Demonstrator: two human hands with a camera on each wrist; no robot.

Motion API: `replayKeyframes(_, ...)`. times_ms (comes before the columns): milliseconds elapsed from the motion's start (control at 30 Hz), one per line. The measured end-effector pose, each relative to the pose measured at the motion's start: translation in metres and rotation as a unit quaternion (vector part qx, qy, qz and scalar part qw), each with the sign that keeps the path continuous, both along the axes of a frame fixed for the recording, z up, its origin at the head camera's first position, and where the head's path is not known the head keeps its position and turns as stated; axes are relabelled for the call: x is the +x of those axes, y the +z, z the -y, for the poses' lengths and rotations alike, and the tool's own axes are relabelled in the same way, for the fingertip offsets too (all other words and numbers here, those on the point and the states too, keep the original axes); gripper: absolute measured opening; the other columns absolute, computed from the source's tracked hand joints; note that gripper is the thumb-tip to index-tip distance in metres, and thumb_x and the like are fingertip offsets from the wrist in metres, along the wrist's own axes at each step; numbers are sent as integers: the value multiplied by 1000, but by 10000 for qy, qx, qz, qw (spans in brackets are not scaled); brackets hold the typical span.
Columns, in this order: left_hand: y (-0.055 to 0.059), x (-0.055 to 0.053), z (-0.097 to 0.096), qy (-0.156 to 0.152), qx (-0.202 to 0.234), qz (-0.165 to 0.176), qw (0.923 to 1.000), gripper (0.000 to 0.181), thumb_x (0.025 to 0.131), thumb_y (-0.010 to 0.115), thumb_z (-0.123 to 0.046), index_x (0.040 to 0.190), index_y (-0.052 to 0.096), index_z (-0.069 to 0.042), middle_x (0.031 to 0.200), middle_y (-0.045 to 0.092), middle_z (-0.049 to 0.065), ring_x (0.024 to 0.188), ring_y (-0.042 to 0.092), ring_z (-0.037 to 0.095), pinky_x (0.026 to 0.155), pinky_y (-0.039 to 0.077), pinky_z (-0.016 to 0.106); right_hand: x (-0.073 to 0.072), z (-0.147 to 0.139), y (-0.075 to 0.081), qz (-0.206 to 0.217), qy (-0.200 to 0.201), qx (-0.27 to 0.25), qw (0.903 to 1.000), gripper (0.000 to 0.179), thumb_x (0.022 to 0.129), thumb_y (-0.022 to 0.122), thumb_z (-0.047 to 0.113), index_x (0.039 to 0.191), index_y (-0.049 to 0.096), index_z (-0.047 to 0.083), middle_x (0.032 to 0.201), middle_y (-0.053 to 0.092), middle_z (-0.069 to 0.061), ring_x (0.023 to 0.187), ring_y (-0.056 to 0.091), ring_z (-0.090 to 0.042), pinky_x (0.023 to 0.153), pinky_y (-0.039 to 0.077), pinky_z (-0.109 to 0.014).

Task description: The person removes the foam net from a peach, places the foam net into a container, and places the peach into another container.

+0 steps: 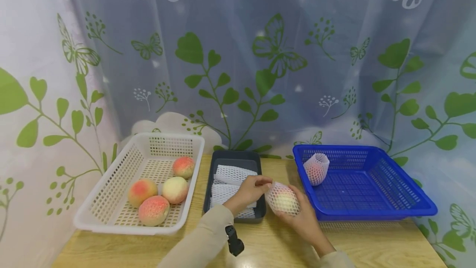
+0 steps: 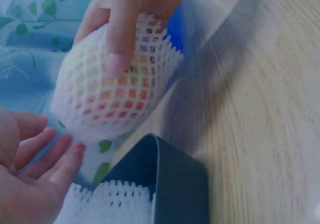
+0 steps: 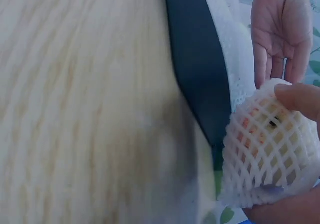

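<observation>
A peach (image 1: 284, 202) in a white foam net sleeve is gripped by my right hand (image 1: 305, 218), just right of the dark tray (image 1: 263, 206). In the left wrist view, the right thumb lies across the net (image 2: 90, 97) and the peach's red and pale skin shows through the mesh. My left hand (image 1: 248, 193) is at the sleeve's other end, its fingertips (image 2: 78, 148) close to the net and its fingers loosely bent. White foam net sleeves (image 1: 227, 189) lie flat in the tray, partly hidden under the left hand and forearm.
On the left stands a white plastic basket (image 1: 195, 148) with several bare peaches (image 1: 154, 211). A blue basket (image 1: 375, 214) on the right holds one netted peach (image 1: 316, 173) at its left side. Behind the wooden table (image 1: 275, 247) hangs a patterned curtain (image 1: 238, 20).
</observation>
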State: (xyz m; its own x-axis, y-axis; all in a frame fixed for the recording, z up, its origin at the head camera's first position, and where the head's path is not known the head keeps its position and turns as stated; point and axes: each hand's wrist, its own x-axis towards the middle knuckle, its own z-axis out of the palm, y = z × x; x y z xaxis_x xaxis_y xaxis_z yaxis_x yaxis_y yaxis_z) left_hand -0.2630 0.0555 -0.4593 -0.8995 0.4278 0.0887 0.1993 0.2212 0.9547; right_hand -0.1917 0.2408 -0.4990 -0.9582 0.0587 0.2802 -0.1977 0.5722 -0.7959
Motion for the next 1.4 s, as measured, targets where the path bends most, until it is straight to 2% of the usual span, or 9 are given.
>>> replayKeyframes(167, 9, 2, 8, 318, 289, -167, 9989, 17, 92, 66, -13, 106, 71, -6, 105, 70, 5, 91, 64, 15, 78, 54, 30, 5, 3, 9, -324, 63, -70, 9994, 86, 69, 86, 14, 142, 41, 8, 137, 46, -23, 118, 49, -38, 93, 42, -56)
replayKeyframes(333, 19, 8, 16, 275, 454, -244, 9983, 14, 90, 68, -13, 101, 73, -6, 100, 71, 6, 86, 65, 13, 76, 54, 27, 9, 5, 18, -391, 147, -115, 9991, 87, 70, 86, 17, 143, 41, 11, 136, 47, -20, 116, 50, -35, 92, 43, -52)
replayKeyframes(467, 23, 13, 22, 116, 474, -227, 9986, 16, 90, 68, -10, 102, 73, -3, 100, 71, 9, 86, 66, 13, 76, 55, 27, 11, 4, 22, -375, 226, -136, 9990, 87, 69, 87, 19, 143, 41, 12, 136, 48, -18, 116, 50, -32, 92, 43, -49)
replayKeyframes(633, 23, 18, 27, -294, 579, -54, 9979, 20, 88, 69, -7, 107, 72, -1, 104, 71, 13, 90, 67, 15, 77, 56, 26, 13, 5, 26, -280, 375, -130, 9988, 85, 69, 87, 18, 142, 43, 15, 139, 47, -16, 118, 49, -31, 92, 43, -48)
replayKeyframes(867, 20, 20, 32, -838, 732, 250, 9935, 39, 85, 72, -6, 123, 63, 2, 120, 64, 17, 111, 61, 27, 86, 54, 30, 14, 6, 32, -358, 604, -110, 9975, 85, 70, 87, 18, 143, 43, 15, 141, 47, -16, 123, 47, -31, 96, 41, -51)
replayKeyframes(1033, 19, 19, 34, -1135, 600, 325, 9912, 57, 86, 72, -9, 138, 51, -5, 136, 55, 14, 123, 53, 29, 97, 49, 35, 14, 9, 34, -335, 635, -229, 9972, 84, 70, 86, 17, 143, 44, 15, 142, 47, -17, 124, 47, -32, 97, 41, -50)
replayKeyframes(1200, 18, 20, 34, -1145, 588, 350, 9911, 65, 83, 73, -5, 142, 45, -3, 141, 49, 15, 125, 51, 29, 98, 48, 36, 14, 11, 34, -413, 651, -394, 9962, 81, 70, 86, 14, 141, 47, 13, 141, 48, -16, 123, 48, -31, 95, 44, -37)
replayKeyframes(1333, 17, 21, 33, -1070, 586, 363, 9919, 70, 80, 71, 1, 143, 41, 1, 141, 47, 17, 123, 52, 30, 93, 51, 34, 13, 13, 37, -566, 656, -570, 9946, 73, 72, 84, 10, 138, 52, 12, 137, 53, -16, 116, 52, -28, 87, 47, -25)
replayKeyframes(1400, 17, 21, 32, -1012, 594, 365, 9924, 72, 79, 71, 2, 143, 39, 2, 140, 47, 18, 122, 52, 30, 92, 51, 33, 12, 13, 39, -646, 675, -636, 9936, 70, 73, 83, 9, 136, 54, 11, 136, 54, -15, 113, 53, -24, 84, 48, -23)
